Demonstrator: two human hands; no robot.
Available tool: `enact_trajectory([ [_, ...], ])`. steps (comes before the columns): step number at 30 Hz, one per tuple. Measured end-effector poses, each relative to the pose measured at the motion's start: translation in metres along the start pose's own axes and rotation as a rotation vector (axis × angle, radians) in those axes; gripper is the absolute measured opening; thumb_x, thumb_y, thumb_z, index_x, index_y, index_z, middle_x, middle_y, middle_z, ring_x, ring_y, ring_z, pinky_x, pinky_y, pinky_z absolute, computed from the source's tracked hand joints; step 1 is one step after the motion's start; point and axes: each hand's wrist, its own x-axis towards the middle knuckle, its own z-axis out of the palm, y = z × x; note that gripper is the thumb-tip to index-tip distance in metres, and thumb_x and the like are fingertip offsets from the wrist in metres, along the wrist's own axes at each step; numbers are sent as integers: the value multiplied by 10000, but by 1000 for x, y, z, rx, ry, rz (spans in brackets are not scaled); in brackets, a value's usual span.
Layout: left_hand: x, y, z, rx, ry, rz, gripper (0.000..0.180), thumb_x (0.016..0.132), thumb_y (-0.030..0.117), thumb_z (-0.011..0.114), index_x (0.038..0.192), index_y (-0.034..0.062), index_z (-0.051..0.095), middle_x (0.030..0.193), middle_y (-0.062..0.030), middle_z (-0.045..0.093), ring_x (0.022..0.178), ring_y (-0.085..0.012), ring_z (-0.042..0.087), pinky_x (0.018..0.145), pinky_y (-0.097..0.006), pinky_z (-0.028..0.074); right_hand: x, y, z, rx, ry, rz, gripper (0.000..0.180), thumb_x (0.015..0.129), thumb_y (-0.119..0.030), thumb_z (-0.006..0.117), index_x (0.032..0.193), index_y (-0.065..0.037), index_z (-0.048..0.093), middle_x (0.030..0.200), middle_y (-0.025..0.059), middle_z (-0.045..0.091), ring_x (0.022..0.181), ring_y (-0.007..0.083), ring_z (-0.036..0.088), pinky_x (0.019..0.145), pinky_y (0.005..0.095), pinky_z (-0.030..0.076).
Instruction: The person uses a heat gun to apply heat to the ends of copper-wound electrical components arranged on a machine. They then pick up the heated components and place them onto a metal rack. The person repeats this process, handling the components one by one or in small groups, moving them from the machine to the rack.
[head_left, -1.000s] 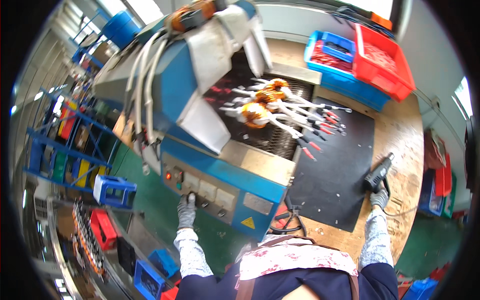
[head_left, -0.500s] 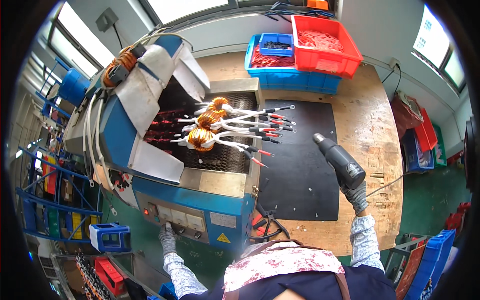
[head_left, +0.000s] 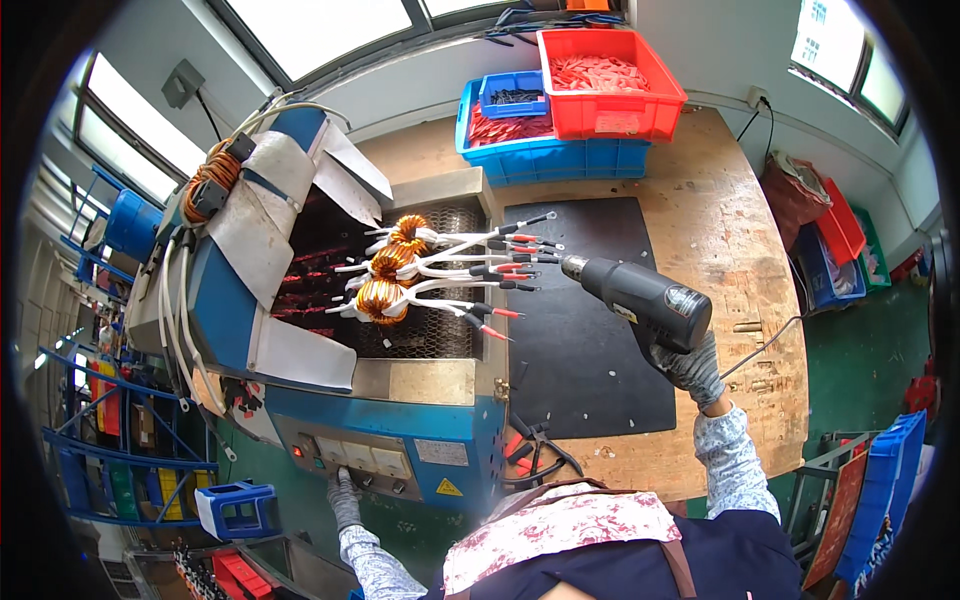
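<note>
Heat gun [head_left: 640, 293] gripped in R hand [head_left: 690, 365] fingers, L hand [head_left: 343, 492] fingers on control panel [head_left: 372, 458], grip unclear.

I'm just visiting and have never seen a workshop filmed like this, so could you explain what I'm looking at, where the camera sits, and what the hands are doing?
There is no robot here. A person wears a wide fisheye camera on the head, looking down, so straight edges bend toward the rim.

The gloved right hand holds a dark heat gun, its nozzle pointing at the red-tipped ends of white wires. Those wires come from three copper-wound coils lying on the wire mesh of a blue machine. The gloved left hand touches the control panel on the machine's front.

Beside the machine is a wooden table with a black mat. At its far end stand a red bin and a blue bin of small parts.
</note>
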Motion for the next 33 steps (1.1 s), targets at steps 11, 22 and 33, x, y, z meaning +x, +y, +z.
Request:
enact_trajectory([
  [11, 4, -10, 2, 58, 32, -36, 546, 884, 438, 510, 1229, 17, 466, 1070, -112, 545, 849, -177, 517, 657, -293, 448, 10, -34, 3, 69, -47, 118, 238, 691, -107, 720, 883, 12, 644, 774, 52, 661, 711, 112, 597, 642, 275, 481],
  [22, 12, -28, 2, 42, 61, 8, 526, 904, 402, 486, 1217, -20, 462, 1111, -145, 539, 958, -219, 497, 848, -316, 412, 26, -48, 1, 161, -86, 219, 234, 699, -83, 719, 899, 4, 635, 777, 59, 658, 688, 109, 590, 616, 272, 475],
  [33, 39, -66, 7, 130, 155, 175, 478, 896, 463, 443, 1192, 89, 465, 781, -56, 524, 487, -115, 409, 405, -258, 336, 36, -54, 0, 154, -79, 258, 243, 692, -90, 728, 892, 6, 631, 759, 64, 654, 647, 107, 577, 597, 267, 475],
])
